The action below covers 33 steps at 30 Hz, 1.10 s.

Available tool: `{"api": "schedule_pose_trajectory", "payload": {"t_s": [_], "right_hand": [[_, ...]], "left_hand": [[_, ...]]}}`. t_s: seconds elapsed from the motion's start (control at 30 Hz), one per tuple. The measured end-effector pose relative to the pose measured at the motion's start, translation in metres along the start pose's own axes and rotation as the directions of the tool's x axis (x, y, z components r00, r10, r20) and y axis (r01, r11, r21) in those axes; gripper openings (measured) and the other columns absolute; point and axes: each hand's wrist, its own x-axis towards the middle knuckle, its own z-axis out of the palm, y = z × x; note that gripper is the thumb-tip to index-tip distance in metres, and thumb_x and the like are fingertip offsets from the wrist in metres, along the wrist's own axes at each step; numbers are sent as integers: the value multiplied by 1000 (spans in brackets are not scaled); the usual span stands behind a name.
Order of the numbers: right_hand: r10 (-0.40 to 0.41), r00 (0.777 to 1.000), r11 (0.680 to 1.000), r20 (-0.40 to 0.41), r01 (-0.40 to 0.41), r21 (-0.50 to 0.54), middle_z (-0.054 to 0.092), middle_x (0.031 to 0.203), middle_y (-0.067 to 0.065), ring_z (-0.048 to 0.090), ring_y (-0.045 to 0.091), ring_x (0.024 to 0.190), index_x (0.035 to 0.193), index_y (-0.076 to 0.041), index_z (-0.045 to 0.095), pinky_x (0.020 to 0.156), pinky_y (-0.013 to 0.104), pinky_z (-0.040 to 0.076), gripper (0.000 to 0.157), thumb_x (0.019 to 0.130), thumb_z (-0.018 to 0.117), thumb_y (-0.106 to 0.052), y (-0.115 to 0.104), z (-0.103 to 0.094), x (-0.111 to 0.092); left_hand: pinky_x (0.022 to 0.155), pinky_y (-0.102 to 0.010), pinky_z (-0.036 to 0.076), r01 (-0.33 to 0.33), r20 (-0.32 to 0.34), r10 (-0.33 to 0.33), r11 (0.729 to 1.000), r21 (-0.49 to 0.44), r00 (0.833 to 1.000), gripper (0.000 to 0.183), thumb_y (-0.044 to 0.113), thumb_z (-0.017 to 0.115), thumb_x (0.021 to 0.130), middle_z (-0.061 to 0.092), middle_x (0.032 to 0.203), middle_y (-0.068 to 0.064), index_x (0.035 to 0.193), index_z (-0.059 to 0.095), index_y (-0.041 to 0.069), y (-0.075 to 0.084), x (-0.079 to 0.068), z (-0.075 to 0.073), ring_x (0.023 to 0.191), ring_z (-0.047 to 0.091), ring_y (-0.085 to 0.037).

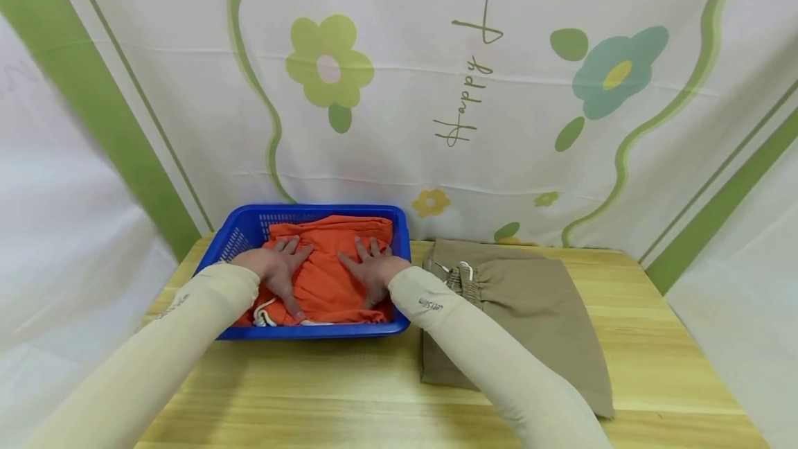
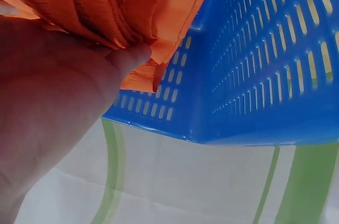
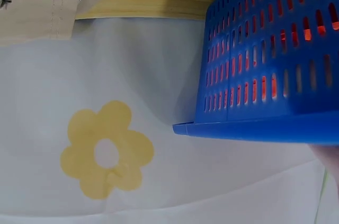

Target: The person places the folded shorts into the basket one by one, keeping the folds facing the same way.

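Observation:
An orange drawstring garment lies folded inside a blue plastic basket. My left hand rests on the left part of the cloth, fingers spread, with a white cord near its thumb. On the right part my right hand presses down, its fingers spread too. In the left wrist view the orange cloth bunches in folds beside the left hand. The basket wall hides most of the right hand in the right wrist view.
Right of the basket, a brown garment with a gathered waist and white cord lies flat on the wooden table, partly under the right forearm. A white curtain with printed flowers hangs behind the table.

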Motion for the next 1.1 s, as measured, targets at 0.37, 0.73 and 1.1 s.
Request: {"api": "schedule_pose_trajectory", "payload": {"t_s": [0.37, 0.73, 1.1], "right_hand": [[-11, 999, 999, -30, 10, -35, -10, 169, 11, -2, 39, 154, 165, -31, -3, 122, 53, 18, 112, 87, 74, -55, -2, 2, -1], [-88, 992, 992, -91, 95, 78, 5, 169, 15, 8, 37, 154, 165, -23, 15, 120, 53, 22, 105, 86, 72, -62, 6, -7, -6], [-102, 952, 957, -288, 173, 232, 24, 166, 11, 21, 28, 153, 163, -11, 24, 121, 44, 24, 94, 94, 55, -67, 16, -24, -32]], "left_hand": [[112, -73, 16, 51, -40, -52, 999, -18, 998, 135, 56, 91, 66, -6, 166, -27, 163, 10, 6, 3, -1, 8, 150, -5, -51], [115, -71, 8, -79, -94, 76, 996, -34, 993, 124, 59, 85, 72, 6, 163, -33, 161, 20, 1, 0, -11, -3, 148, 1, -55], [116, -67, 13, -189, -266, 148, 972, -136, 953, 72, 31, 56, 105, 14, 161, -36, 157, 24, -8, 6, -40, -18, 147, 10, -54]]}}
